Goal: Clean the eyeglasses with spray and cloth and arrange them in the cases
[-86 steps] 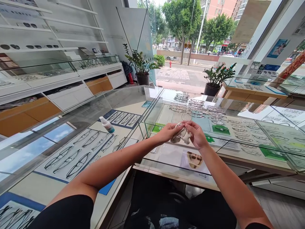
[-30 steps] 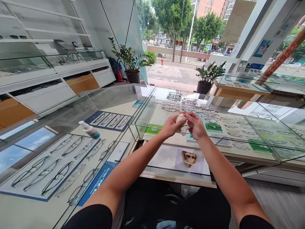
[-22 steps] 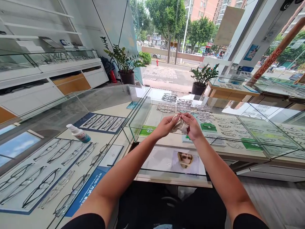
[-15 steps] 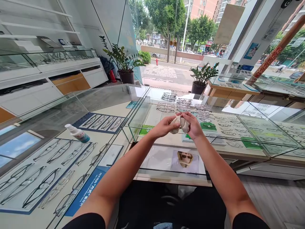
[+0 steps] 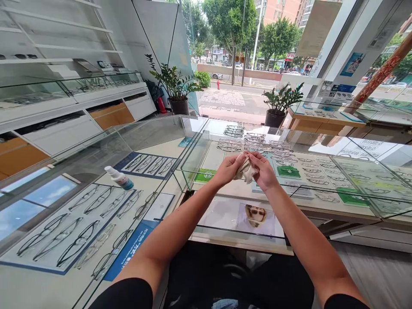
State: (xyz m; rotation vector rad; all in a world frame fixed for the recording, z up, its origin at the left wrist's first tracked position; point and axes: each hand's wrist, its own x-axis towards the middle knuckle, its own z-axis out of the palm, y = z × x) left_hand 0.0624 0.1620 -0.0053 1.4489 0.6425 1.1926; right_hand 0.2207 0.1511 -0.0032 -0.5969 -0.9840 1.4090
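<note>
Above the glass display counter point(image 5: 193, 165), both of my hands meet around a crumpled off-white cloth point(image 5: 247, 172). My left hand point(image 5: 228, 170) pinches its left side, with the thumb on top. My right hand point(image 5: 264, 171) grips the right side, fingertips close to those of the left. The lower part of the cloth hangs loose between them. A thin dark line shows in its folds; whether a pair of glasses is inside, I cannot tell. Off to the left, a white spray bottle point(image 5: 119, 177) with blue-green liquid is on the glass top.
Under the glass lie rows of eyeglasses point(image 5: 79, 240), a green case point(image 5: 289, 171) and a picture card point(image 5: 256, 216). Glass edges run along the counter beneath my forearms. Potted plants point(image 5: 178, 92) stand beyond it, near the street opening.
My fingers have shifted on the cloth, which now hangs lower and looser between my hands. The whole view has swung slightly left, so the counter and bottle appear farther right.
</note>
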